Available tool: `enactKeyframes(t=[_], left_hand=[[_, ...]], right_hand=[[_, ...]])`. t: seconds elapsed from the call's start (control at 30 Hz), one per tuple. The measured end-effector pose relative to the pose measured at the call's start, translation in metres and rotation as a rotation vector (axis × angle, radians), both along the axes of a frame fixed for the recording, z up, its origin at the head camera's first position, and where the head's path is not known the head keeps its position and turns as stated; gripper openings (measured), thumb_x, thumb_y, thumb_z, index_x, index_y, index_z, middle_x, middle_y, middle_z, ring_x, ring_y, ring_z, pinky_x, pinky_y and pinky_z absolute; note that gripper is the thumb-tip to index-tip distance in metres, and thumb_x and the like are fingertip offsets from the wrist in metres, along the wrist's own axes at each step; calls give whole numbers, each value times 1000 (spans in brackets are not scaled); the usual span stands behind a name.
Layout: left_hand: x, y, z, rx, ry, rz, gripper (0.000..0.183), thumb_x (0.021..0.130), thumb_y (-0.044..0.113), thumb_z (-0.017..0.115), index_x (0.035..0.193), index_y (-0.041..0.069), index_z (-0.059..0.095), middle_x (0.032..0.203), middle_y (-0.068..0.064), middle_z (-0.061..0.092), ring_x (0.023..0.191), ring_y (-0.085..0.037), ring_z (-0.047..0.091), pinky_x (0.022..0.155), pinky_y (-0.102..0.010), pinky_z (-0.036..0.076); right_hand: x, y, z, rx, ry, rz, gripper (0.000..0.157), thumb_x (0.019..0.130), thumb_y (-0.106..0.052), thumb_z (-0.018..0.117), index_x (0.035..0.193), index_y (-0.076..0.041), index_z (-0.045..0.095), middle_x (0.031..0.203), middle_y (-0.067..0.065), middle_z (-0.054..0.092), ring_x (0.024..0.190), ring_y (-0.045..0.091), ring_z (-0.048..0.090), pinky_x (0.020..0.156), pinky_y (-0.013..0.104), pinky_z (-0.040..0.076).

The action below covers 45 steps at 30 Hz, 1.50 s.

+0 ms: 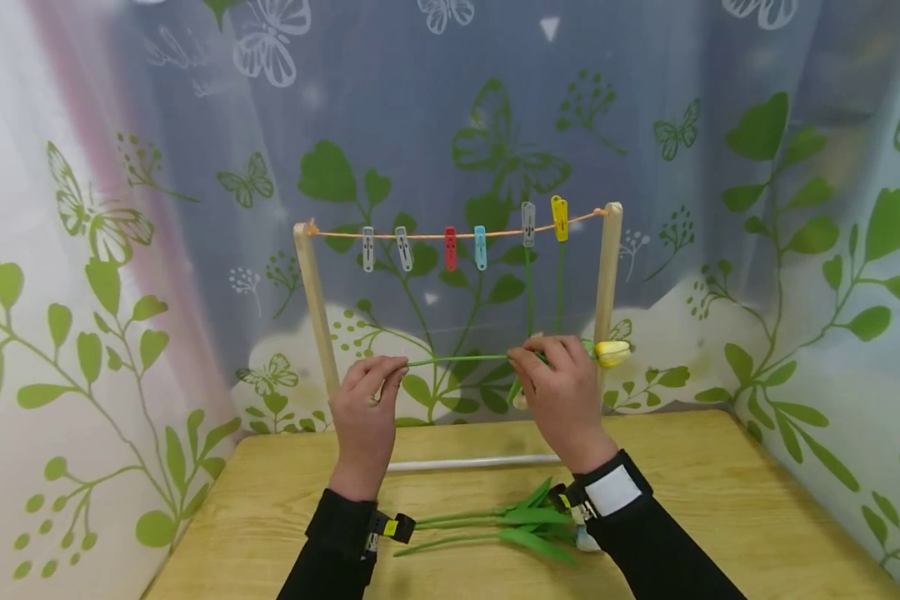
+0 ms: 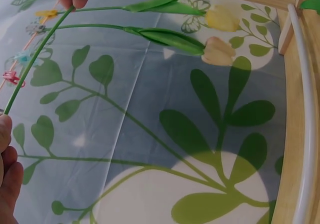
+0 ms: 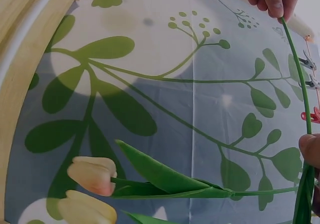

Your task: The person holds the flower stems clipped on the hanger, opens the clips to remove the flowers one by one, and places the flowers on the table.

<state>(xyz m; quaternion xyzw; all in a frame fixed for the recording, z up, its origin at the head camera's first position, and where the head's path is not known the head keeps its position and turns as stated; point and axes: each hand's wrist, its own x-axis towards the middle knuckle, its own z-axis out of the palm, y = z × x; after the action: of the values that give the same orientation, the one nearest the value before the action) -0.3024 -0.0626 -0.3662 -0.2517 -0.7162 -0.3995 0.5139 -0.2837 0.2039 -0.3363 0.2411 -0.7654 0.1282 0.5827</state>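
A yellow artificial tulip (image 1: 613, 353) lies level between both hands, its bloom to the right. My left hand (image 1: 363, 412) pinches the bare end of its green stem between thumb and fingers. My right hand (image 1: 562, 392) grips the same stem nearer the leaves, partly hiding them. Behind, two tulips hang bloom-down from a cord (image 1: 427, 237): a peach tulip (image 2: 218, 51) under a grey clothespin (image 1: 528, 223) and another yellow tulip (image 2: 221, 18) under a yellow clothespin (image 1: 560, 218). The held stem crosses in front of the cord in the left wrist view.
A red clothespin (image 1: 451, 248), a light blue clothespin (image 1: 480, 247) and two pale ones sit farther left on the cord, which runs between wooden posts (image 1: 610, 275). A white bar (image 1: 472, 462) joins the posts low down. Several tulips (image 1: 536, 517) lie on the wooden table (image 1: 720, 500).
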Motion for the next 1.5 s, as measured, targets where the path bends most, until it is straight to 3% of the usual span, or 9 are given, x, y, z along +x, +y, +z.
enactKeyframes(t=[0.27, 0.6, 0.87, 1.07, 1.3, 1.5], left_hand=[[5, -2, -14, -20, -41, -10, 20, 94, 5, 75, 114, 10, 79, 111, -6, 70, 103, -19, 68, 90, -16, 58], [5, -3, -20, -23, -15, 1, 18, 93, 6, 77, 109, 13, 81, 106, -5, 71, 94, -19, 69, 80, -15, 58], [7, -5, -27, -34, -24, -29, 22, 93, 0, 76, 113, 8, 79, 111, -6, 70, 109, -21, 67, 111, -24, 53], [8, -5, -26, -32, -21, -51, 24, 94, 0, 75, 114, 11, 78, 113, -6, 69, 110, -21, 67, 117, -29, 50], [9, -5, -28, -38, -31, -25, 23, 94, 5, 75, 115, 15, 79, 112, -3, 70, 104, -18, 68, 92, -15, 57], [7, -7, -29, -36, -30, -7, 23, 94, 4, 76, 114, 13, 79, 113, -4, 70, 105, -18, 67, 90, -13, 56]], right_hand=[[5, 0, -19, -12, -71, 29, 12, 89, -6, 83, 101, -7, 80, 102, 12, 68, 93, 34, 61, 77, 43, 59], [9, -1, -28, -28, -106, 39, 12, 91, -6, 81, 103, -7, 80, 104, 12, 67, 94, 33, 60, 74, 41, 60], [7, -2, -35, -38, -76, 55, 16, 85, -3, 85, 100, -6, 80, 101, 12, 67, 89, 31, 57, 67, 39, 56], [9, -2, -33, -36, -84, 51, 14, 87, -4, 84, 101, -7, 80, 102, 12, 67, 89, 32, 57, 70, 40, 56], [10, -2, -34, -36, -76, 47, 16, 85, -4, 86, 100, -6, 80, 101, 12, 67, 90, 32, 59, 70, 41, 58], [9, -2, -33, -36, -80, 55, 16, 86, -4, 85, 101, -8, 80, 101, 10, 67, 92, 32, 60, 72, 41, 58]])
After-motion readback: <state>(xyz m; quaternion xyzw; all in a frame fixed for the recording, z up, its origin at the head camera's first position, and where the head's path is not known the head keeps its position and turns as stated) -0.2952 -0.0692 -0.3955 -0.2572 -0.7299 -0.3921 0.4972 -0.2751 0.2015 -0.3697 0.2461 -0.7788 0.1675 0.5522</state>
